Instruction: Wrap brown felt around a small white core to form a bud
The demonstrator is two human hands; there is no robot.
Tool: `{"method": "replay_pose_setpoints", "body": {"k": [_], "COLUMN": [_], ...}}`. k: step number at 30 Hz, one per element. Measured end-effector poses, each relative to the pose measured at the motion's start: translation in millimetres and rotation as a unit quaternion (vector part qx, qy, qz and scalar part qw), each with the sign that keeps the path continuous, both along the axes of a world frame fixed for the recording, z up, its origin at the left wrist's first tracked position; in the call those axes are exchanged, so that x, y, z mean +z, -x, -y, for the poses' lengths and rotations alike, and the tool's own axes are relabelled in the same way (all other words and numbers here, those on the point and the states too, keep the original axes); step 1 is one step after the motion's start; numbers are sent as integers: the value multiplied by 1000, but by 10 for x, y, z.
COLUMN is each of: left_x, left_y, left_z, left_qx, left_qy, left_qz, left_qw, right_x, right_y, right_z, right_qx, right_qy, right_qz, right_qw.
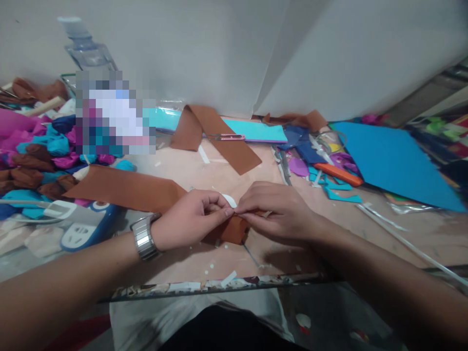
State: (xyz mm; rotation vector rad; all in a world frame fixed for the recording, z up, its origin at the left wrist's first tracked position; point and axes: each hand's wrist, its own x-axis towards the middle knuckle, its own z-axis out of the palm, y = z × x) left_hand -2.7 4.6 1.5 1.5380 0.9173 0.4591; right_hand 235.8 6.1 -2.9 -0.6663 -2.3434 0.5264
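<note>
A long strip of brown crepe paper [131, 187] runs from the left across the table to both hands. My left hand [195, 214], with a metal watch [145, 237] on its wrist, pinches the strip near its end. Fingertip to fingertip with it, my right hand [280, 209] pinches the same end, and the paper hangs folded below the fingers. A small white piece [229, 200] shows just behind the fingertips. Beyond the hands lies another folded brown strip [234, 151] with pink-handled snips [226, 137] on it.
Crumpled coloured paper pieces [32, 165] heap at the left beside a power strip [87, 229] and a clear bottle [86, 48]. An orange cutter [338, 174] lies among scraps on the right, near a blue sheet [395, 161]. A turquoise strip [256, 130] borders the wall.
</note>
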Motion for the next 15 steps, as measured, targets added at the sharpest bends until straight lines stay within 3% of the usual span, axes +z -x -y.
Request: {"method": "replay_pose_setpoints", "body": {"k": [15], "left_x": [35], "left_y": [-1], "left_z": [27], "left_qx": [34], "left_qy": [-67], "left_qz": [-34], "left_qw": [997], "right_x": [-44], "right_y": [46], "right_z": [-4], "right_qx": [-29], "right_qy": [-70], "right_qz": [1], "right_qw": [997]}}
